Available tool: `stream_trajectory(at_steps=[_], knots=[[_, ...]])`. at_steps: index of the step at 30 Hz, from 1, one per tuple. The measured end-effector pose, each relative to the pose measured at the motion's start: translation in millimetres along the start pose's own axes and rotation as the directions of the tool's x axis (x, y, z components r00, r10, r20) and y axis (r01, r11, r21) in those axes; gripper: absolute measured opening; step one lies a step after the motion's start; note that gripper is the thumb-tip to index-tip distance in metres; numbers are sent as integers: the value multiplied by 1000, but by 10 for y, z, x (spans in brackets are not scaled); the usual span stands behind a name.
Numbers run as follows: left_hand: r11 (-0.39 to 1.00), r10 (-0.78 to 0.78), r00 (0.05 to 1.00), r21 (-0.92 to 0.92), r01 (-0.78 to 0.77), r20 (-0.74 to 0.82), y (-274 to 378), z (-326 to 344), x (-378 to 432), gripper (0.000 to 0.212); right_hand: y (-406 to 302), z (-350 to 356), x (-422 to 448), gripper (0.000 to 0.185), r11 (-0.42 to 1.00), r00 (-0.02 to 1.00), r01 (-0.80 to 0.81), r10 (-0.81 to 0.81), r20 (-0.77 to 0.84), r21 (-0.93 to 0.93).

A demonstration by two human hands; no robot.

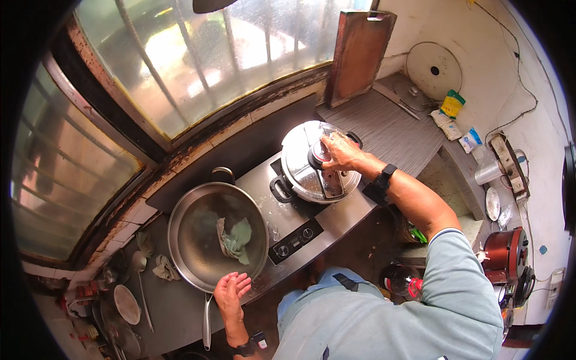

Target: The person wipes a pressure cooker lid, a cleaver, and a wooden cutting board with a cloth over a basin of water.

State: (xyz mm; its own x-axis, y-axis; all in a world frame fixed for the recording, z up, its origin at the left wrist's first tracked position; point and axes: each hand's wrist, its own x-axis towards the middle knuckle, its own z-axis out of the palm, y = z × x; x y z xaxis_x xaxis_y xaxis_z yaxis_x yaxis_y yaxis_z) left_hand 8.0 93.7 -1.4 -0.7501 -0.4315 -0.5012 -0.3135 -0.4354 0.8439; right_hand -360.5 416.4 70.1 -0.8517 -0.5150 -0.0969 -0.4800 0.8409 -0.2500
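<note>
A stainless steel pressure cooker (298,155) sits on the right side of the steel cooktop (261,182) with its lid on. My right hand (344,152) rests on the lid, fingers curled around the round black knob (317,155) at its centre. On the left side stands a wide wok (191,243), a crumpled pale green cloth (237,240) lying inside it. My left hand (231,294) hovers at the wok's near rim, beside its long metal handle (207,321). It holds nothing, its palm is turned up and its fingers are bent.
A cutting board (362,58) leans by the window, near a knife (396,101) and a glass lid (434,72). A ladle (140,265), a rag (165,268) and a bowl (127,304) lie left of the wok. A red cooker (504,256) stands far right.
</note>
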Motion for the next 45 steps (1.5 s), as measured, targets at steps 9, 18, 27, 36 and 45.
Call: stream_trajectory(at_steps=[9,18,27,36,45], knots=[[989,145,987,54,-141,-67,192,329,130,31,1091,-346,-234,41,948,939,-49,151,-308,314],[975,213,938,116,-187,-275,105,1024,252,34,3897,-251,-392,30,807,793,-579,590,-151,113],[982,185,861,120,-145,-474,-160,1659,-69,36,5100,0,177,28,784,748,-616,613,-254,76],[992,116,823,100,-72,-556,-250,2258,-351,33,5552,161,528,22,861,833,-507,479,-277,-36],[994,95,854,98,-52,-512,-294,2429,-386,36,5358,-65,485,39,907,907,-414,418,-44,76]])
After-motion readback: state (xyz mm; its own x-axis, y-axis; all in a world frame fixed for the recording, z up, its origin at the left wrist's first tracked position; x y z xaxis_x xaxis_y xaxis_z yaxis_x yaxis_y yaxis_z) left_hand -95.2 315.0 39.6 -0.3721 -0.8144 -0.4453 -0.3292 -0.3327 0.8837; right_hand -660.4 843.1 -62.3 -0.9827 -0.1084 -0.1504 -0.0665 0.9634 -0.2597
